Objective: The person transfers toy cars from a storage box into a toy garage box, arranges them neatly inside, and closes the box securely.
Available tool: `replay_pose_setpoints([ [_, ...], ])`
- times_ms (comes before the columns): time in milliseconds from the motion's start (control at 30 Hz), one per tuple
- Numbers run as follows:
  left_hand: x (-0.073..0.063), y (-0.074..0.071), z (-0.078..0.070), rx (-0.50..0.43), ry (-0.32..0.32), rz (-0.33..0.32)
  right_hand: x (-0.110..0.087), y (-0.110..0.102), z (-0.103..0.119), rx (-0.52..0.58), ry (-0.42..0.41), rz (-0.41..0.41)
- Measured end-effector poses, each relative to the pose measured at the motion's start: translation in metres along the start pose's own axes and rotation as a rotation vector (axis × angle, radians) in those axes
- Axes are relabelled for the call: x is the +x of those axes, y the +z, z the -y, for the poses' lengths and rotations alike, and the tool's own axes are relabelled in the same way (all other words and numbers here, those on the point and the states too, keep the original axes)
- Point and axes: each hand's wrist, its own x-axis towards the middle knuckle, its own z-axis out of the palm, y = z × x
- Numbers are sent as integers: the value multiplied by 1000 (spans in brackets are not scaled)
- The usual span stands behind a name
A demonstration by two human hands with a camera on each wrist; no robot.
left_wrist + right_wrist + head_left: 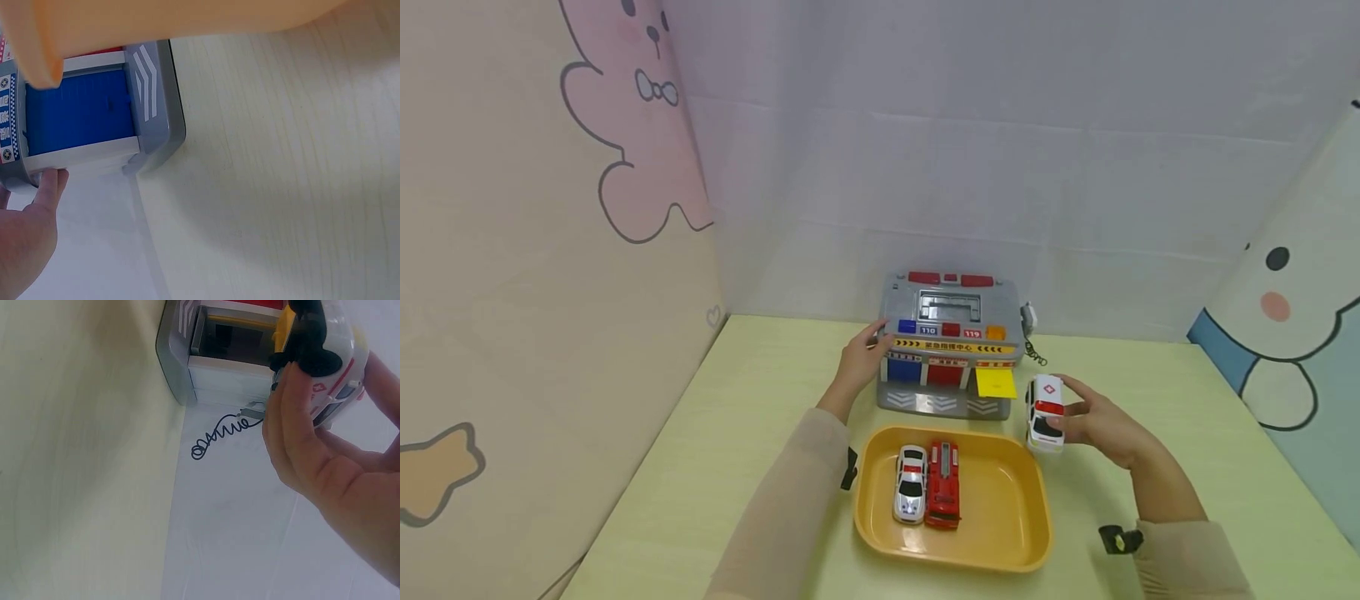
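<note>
My right hand (1101, 425) grips a white toy ambulance (1047, 408) with a red light bar, to the right of a grey toy rescue station (955, 304). The right wrist view shows the fingers and thumb on either side of the ambulance (340, 369), its dark wheels facing the station. The station's yellow door (996, 383) is lifted, with a dark bay (234, 340) behind it; the blue door (81, 112) and red door (943, 374) are down. My left hand (859, 362) touches the station's left side with extended fingers.
An orange-yellow tray (1000, 500) sits in front of the station. It holds a white toy police car (911, 483) and a red toy fire truck (943, 483). A toy handset (1029, 318) with a coiled cord (1036, 353) is at the station's right side, near the back curtain.
</note>
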Motion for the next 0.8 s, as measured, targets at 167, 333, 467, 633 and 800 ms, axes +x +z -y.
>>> replay_pose_setpoints([
  [167,0,0,0,-2,0,4,4,0,-2,44,-13,11],
  [333,0,1,1,-5,-4,3,7,0,-4,45,-3,0],
  [467,1,2,1,-5,-19,2,11,-1,-6,28,16,-7],
  [633,0,2,0,-1,-24,-1,14,-2,-7,20,25,-8],
  [800,0,3,0,2,-23,-3,18,-1,-9,27,23,-10],
])
